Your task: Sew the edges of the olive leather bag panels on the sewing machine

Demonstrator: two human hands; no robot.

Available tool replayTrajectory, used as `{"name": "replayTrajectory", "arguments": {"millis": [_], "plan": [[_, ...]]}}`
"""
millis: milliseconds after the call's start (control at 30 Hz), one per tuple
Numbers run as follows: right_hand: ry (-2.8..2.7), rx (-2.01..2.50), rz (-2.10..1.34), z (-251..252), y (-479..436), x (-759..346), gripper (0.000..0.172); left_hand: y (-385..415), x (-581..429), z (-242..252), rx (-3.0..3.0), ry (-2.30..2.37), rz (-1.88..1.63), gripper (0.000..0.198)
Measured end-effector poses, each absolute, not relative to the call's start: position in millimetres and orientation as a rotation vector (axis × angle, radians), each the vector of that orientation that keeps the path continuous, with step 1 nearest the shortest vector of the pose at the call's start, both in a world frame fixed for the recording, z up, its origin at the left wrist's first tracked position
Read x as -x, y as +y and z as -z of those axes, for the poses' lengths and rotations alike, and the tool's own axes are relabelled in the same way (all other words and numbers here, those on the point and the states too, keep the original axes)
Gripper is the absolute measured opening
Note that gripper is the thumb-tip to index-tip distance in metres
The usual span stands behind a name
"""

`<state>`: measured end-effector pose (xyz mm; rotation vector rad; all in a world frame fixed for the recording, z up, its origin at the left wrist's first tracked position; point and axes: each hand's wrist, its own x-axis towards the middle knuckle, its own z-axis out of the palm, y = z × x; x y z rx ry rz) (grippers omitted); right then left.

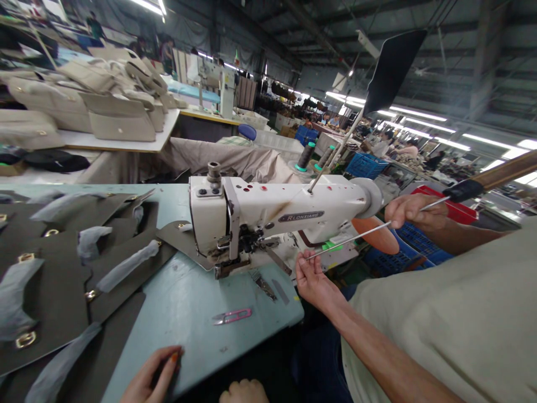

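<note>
My left hand [154, 374] lies at the front edge of the pale blue sewing table [184, 305], fingers pressed together around something small and dark. Only the curled knuckles of my right hand [243, 392] show at the bottom edge, off the table. A white sewing machine [272, 215] stands in the middle. A co-worker in a grey shirt [444, 324] stands at the right holding a long screwdriver [356, 238]; one of their hands [409, 210] grips the shaft, and the other hand [312, 277] is at its tip by the machine base.
Dark olive bag panels [62, 280] with brass fittings and white wrapping cover the table's left half. Pink thread snips [231, 317] lie near the front. Beige finished bags [96, 101] are stacked on a table behind. Thread cones [305, 157] and blue crates [364, 165] stand beyond the machine.
</note>
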<state>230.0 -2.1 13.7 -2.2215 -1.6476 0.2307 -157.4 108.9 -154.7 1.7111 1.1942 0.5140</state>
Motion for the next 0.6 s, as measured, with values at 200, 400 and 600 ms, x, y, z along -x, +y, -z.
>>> {"name": "replayTrajectory", "arguments": {"millis": [200, 400, 600], "plan": [[-1.534, 2.148, -0.244, -12, -6, -237, 0.071, 108, 157, 155, -1.726, 1.178, -0.529, 0.041], [-1.568, 2.027, -0.157, 7, -9, -223, 0.084, 106, 150, 142, -1.693, 1.166, -0.581, 0.034], [-2.043, 1.819, 0.122, 101, 2, -123, 0.034, 95, 143, 109, -1.534, 1.183, -0.695, 0.038]]}}
